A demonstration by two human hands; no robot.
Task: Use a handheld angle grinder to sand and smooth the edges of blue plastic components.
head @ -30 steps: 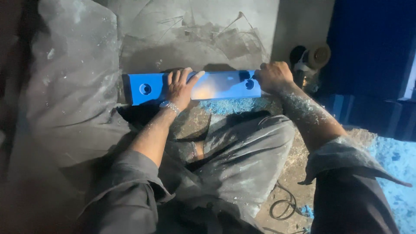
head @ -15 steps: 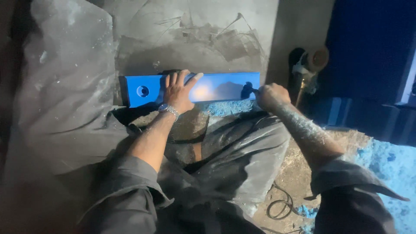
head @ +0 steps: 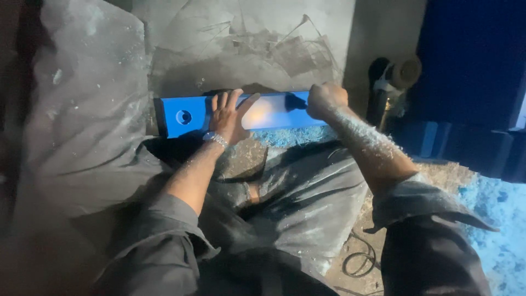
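Two hands work one blue bar [head: 183, 116] lying crosswise at twelve o'clock, above the knees. At eleven o'clock the left hand [head: 229, 116] lies flat on it, fingers spread. At one o'clock the right hand [head: 324, 100] is fisted around something dark (too small to tell). Blue shavings [head: 285, 136] already lie beneath, so scraping looks underway, most paint remaining. No containers show.

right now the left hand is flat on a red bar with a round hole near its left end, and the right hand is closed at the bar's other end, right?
Not quite: the head view shows the bar is blue, not red. The rest holds: the left hand lies flat on it, the round hole is near its left end, and the right hand is closed at the other end.
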